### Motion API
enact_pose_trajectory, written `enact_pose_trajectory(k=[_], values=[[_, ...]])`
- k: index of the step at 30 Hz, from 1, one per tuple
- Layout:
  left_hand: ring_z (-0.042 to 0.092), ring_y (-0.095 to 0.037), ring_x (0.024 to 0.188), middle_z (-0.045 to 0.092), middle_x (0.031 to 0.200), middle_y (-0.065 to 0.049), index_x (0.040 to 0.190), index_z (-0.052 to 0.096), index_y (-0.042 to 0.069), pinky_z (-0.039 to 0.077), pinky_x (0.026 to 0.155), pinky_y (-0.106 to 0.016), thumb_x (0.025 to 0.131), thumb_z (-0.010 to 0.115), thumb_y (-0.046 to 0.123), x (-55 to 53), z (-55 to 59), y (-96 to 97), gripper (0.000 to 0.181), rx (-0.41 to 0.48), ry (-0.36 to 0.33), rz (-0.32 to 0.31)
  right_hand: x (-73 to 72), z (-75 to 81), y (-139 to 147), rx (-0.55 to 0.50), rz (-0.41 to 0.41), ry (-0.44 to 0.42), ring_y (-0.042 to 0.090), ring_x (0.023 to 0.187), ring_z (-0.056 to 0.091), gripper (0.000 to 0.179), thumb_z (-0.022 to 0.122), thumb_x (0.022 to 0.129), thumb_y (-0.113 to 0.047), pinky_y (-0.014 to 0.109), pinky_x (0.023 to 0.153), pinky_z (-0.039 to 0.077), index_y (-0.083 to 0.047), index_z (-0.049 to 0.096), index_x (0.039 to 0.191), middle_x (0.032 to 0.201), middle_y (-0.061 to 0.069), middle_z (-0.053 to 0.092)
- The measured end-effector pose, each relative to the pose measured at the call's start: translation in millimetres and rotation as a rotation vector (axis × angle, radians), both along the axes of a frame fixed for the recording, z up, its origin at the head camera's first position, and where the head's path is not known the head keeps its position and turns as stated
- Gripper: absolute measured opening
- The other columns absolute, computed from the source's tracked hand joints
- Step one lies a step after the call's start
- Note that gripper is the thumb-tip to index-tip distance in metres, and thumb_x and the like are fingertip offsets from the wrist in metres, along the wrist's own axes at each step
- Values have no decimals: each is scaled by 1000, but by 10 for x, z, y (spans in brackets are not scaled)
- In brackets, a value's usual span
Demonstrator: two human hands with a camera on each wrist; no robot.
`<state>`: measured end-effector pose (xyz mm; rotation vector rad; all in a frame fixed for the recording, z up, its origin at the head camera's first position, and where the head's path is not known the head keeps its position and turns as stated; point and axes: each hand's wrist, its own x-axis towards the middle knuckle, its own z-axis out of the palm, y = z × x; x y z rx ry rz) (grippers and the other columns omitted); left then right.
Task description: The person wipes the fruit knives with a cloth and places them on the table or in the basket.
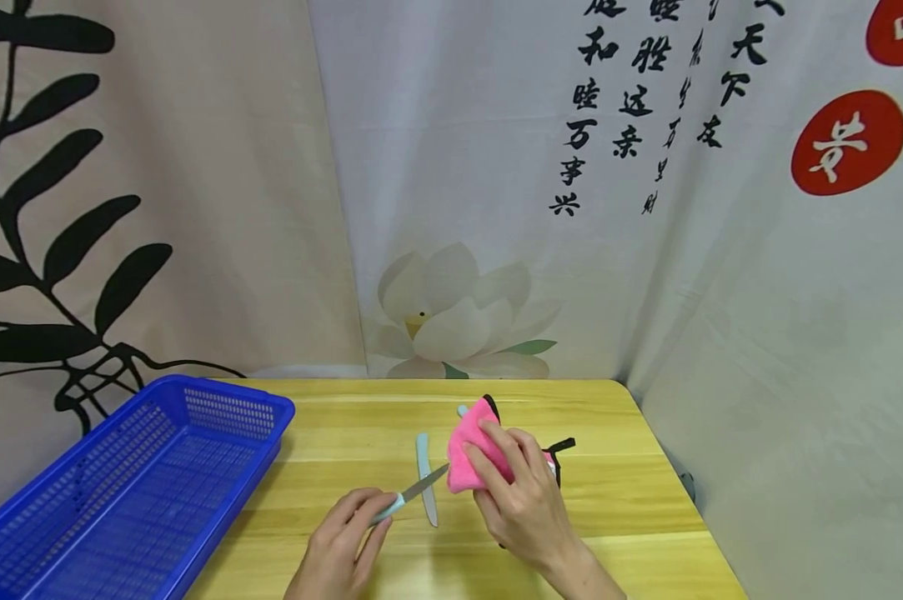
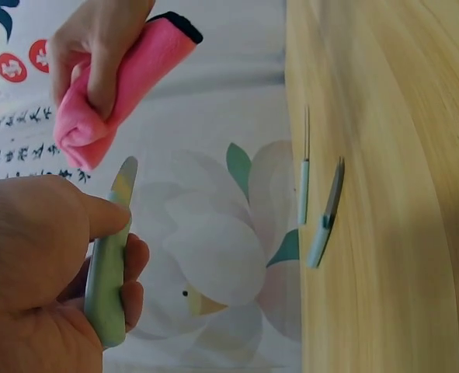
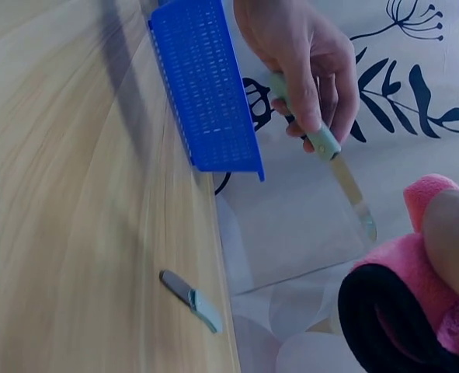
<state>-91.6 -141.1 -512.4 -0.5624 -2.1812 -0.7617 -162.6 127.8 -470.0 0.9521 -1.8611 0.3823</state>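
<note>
My left hand (image 1: pixel 342 542) grips a small knife (image 2: pixel 109 284) by its pale green handle, its blade pointing up towards the cloth. In my right hand (image 1: pixel 524 500) is a bunched pink cloth (image 1: pixel 466 454) with black edging, pinched between thumb and fingers. The blade's tip stands close beside the cloth in the right wrist view. On the table below lies a second knife (image 1: pixel 423 458) with a pale blue-green handle. Beyond it, another knife (image 1: pixel 462 410) shows only its handle end in the head view; the cloth hides the rest.
A blue plastic basket (image 1: pixel 229 492) with perforated sides stands at the left of the wooden table (image 1: pixel 616 533). Behind the table hangs a printed curtain (image 1: pixel 466 183) with a lotus and black writing; more fabric hangs along the right side.
</note>
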Motion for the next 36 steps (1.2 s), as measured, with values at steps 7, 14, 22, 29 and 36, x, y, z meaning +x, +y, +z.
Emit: enact_pose_trajectory(k=[7,14,22,29,36], values=[[75,-16,93,78,111,-2,119,81,10,62,81,-16,121,43,38,-51,-26,-2,47,-41,95,-33,-20,79,-130,9,55,79,37,110,63,35,49,110,-15,44,87,61,-10,81,126,140,20,74],[73,-17,91,79,110,-2,118,82,12,60,78,-18,122,42,34,-75,-31,-4,45,-71,149,-57,31,118,-224,88,80,100,37,112,64,34,52,111,-20,44,90,63,-12,81,127,141,18,74],[73,-17,95,78,111,-1,116,82,14,62,80,-25,123,44,32,-86,-35,5,43,-97,180,-56,129,124,-334,222,62,24,32,112,65,37,49,109,-20,40,96,61,-17,80,129,144,13,73],[72,-17,95,78,111,-3,115,84,13,61,79,-25,122,48,29,-84,-52,22,40,-59,187,-84,159,117,-401,296,44,-53,30,111,65,38,45,108,-18,38,94,61,-18,78,126,144,10,72],[71,-18,95,79,111,-4,119,85,12,60,80,-25,121,51,27,-82,-68,13,37,-19,202,-103,151,112,-395,328,13,-80,30,110,65,34,70,94,-18,38,95,61,-18,78,127,144,11,71]])
